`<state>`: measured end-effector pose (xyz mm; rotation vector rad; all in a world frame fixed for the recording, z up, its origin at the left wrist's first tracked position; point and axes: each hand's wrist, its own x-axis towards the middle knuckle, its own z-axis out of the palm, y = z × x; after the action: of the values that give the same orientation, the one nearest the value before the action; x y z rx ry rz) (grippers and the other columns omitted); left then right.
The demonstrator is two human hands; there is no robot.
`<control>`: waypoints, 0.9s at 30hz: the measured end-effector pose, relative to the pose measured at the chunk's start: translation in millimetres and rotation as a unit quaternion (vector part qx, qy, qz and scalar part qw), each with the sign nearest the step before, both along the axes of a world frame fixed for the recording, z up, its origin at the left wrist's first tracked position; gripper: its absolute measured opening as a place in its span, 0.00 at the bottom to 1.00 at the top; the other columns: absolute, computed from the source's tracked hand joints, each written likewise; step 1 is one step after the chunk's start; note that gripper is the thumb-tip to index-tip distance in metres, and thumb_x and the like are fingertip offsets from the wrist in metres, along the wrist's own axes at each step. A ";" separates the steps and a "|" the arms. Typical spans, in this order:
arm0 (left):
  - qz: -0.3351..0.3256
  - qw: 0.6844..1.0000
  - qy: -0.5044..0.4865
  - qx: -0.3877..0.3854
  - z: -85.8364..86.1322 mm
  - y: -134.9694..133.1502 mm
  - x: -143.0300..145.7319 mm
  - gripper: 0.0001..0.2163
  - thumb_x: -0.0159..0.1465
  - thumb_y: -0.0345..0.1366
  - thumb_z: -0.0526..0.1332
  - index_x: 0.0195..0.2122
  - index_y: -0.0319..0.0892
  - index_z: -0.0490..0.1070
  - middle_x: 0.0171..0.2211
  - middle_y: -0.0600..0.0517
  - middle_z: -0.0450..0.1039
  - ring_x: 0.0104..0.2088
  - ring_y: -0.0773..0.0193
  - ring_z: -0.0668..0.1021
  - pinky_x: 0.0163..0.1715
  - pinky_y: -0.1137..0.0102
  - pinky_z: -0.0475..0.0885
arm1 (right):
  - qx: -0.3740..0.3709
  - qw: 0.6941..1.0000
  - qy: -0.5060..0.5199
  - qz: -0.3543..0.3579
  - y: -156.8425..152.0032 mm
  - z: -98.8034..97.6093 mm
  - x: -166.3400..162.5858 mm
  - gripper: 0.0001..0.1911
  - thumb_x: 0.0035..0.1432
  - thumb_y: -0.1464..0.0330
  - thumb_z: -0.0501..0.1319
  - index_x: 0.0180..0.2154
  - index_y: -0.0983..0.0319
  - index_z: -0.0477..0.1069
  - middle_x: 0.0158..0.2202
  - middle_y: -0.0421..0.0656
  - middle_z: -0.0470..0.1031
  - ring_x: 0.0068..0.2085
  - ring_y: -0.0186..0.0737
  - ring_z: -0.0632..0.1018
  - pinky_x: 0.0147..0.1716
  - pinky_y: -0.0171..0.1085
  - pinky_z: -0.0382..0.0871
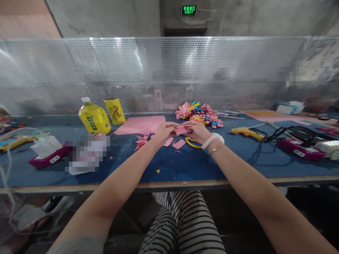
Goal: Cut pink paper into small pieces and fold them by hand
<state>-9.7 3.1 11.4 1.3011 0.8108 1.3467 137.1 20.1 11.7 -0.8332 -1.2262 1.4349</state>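
Both my hands pinch a small piece of pink paper (182,130) just above the table. My left hand (167,131) grips its left end and my right hand (197,132) its right end, with a fluffy white band on that wrist. Below them lie small pink paper cuttings (179,144) and a yellow-handled tool (193,143), partly hidden by my right hand. Left of my left hand is a folded pink paper piece (141,141). Large pink sheets (143,124) lie behind it. Beyond my hands sit pink, yellow and blue paper flowers (200,114).
A yellow bottle (94,117) and a yellow canister (114,111) stand at the back left. To the right lie a yellow glue gun (247,133), black cables and a purple power strip (301,149). Another purple strip (47,158) is at left. A perforated metal screen (180,70) rises behind the table.
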 end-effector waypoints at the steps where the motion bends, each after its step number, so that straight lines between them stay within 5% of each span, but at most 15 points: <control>1: -0.004 1.000 0.003 0.003 0.6 -0.8 0.2 0.06 0.45 0.24 0.57 0.24 0.36 0.72 0.18 0.55 0.68 0.19 0.74 0.69 0.23 0.75 0.67 | -0.004 1.000 0.003 0.000 -0.4 0.8 0.2 0.08 0.43 0.79 0.55 0.25 0.63 0.68 0.18 0.38 0.69 0.22 0.30 0.70 0.27 0.34 0.69; 13: 0.063 0.994 0.077 0.052 -2.5 4.9 -3.4 0.08 0.48 0.23 0.52 0.25 0.36 0.69 0.18 0.57 0.66 0.16 0.75 0.70 0.22 0.75 0.70 | -0.021 0.998 -0.001 0.054 -12.0 8.8 2.6 0.11 0.55 0.64 0.49 0.38 0.61 0.64 0.23 0.41 0.71 0.20 0.31 0.73 0.19 0.31 0.68; 22: 0.057 0.995 0.059 0.055 -3.9 8.6 -2.5 0.07 0.47 0.21 0.50 0.22 0.36 0.65 0.19 0.56 0.65 0.21 0.73 0.73 0.29 0.71 0.72 | 0.079 0.996 -0.036 -0.012 -5.4 3.5 -3.8 0.04 0.53 0.73 0.53 0.33 0.61 0.64 0.20 0.35 0.67 0.18 0.27 0.71 0.19 0.27 0.67; 27: 0.044 0.999 0.019 0.027 0.6 5.5 -2.8 0.11 0.46 0.22 0.49 0.31 0.39 0.61 0.20 0.57 0.65 0.21 0.70 0.73 0.27 0.70 0.72 | 0.107 0.993 -0.049 -0.026 -0.9 -0.3 -4.3 0.05 0.53 0.73 0.52 0.34 0.61 0.64 0.18 0.35 0.65 0.18 0.27 0.70 0.20 0.29 0.68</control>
<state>-12.6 8.6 12.1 1.3492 0.8713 1.4246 132.8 19.2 11.3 -0.7895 -1.3962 1.2085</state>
